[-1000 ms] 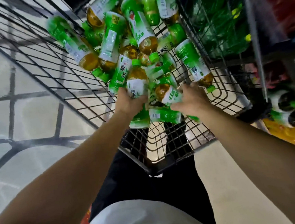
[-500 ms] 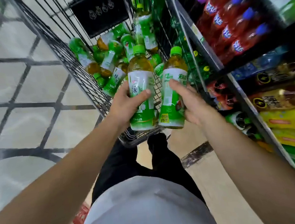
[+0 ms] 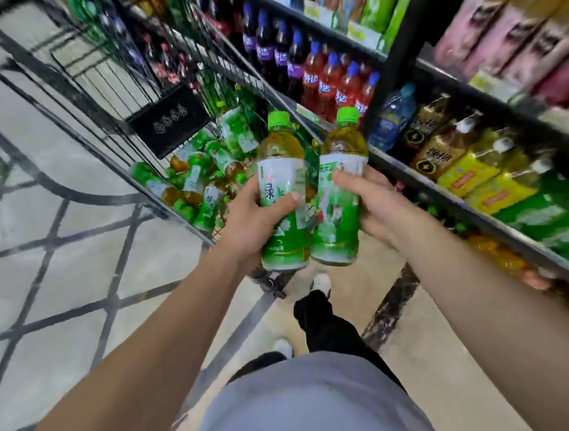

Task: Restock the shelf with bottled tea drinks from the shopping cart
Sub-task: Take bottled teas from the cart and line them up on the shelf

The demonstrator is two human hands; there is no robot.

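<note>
My left hand [image 3: 254, 223] grips an upright green tea bottle [image 3: 281, 171] with a green cap and green-white label. My right hand [image 3: 376, 203] grips a second tea bottle [image 3: 340, 176] of the same kind, side by side with the first. Both bottles are held above the near end of the black wire shopping cart [image 3: 103, 128]. Several more green tea bottles [image 3: 200, 178] lie in a heap on the cart's floor. The shelf [image 3: 454, 200] stands to the right, its rows full of drinks.
Purple and red soda bottles [image 3: 318, 71] fill an upper shelf row; dark, yellow and green bottles [image 3: 478, 171] fill the row beside my right hand. Pink packs [image 3: 518, 30] sit top right. Tiled floor [image 3: 40, 271] lies left of the cart; my legs and shoes are below.
Both hands lifted one tea bottle each out of the cart's heap and brought them upright. My view has swung right and up, so more of the shelf shows.
</note>
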